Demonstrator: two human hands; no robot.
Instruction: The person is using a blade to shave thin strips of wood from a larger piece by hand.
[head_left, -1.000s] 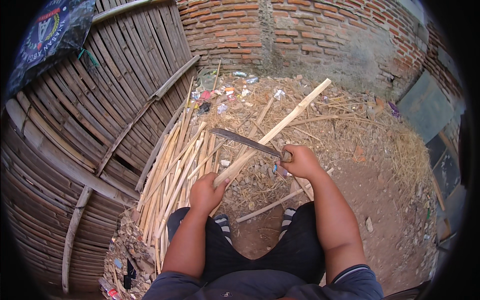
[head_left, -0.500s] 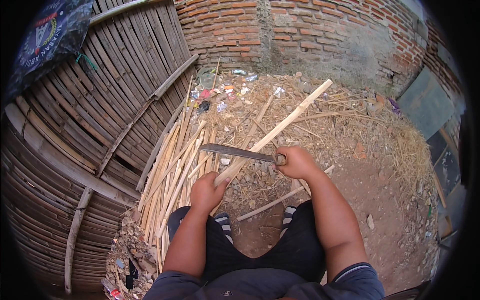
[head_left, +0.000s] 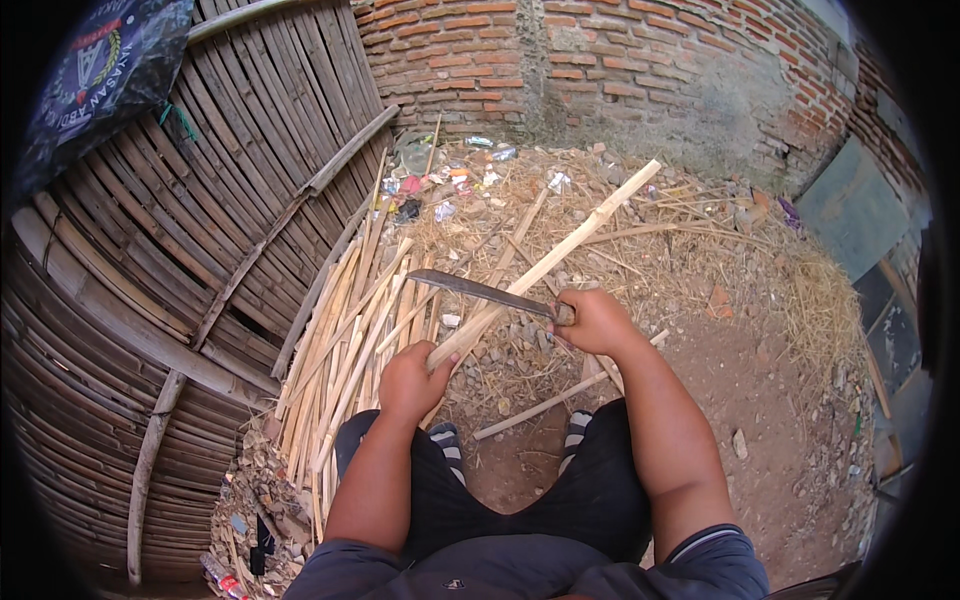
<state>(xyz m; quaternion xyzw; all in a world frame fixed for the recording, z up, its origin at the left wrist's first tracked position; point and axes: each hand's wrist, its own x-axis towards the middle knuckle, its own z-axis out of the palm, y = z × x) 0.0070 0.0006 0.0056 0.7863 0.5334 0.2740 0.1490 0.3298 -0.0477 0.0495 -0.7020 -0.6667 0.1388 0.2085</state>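
machete slants more than before, right hand closed round its handle. left hand clasps a wooden strip.

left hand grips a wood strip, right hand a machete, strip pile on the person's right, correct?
Wrong side: the head view shows the strip pile on the person's left. The left hand does grip a wood strip, the right hand a machete.
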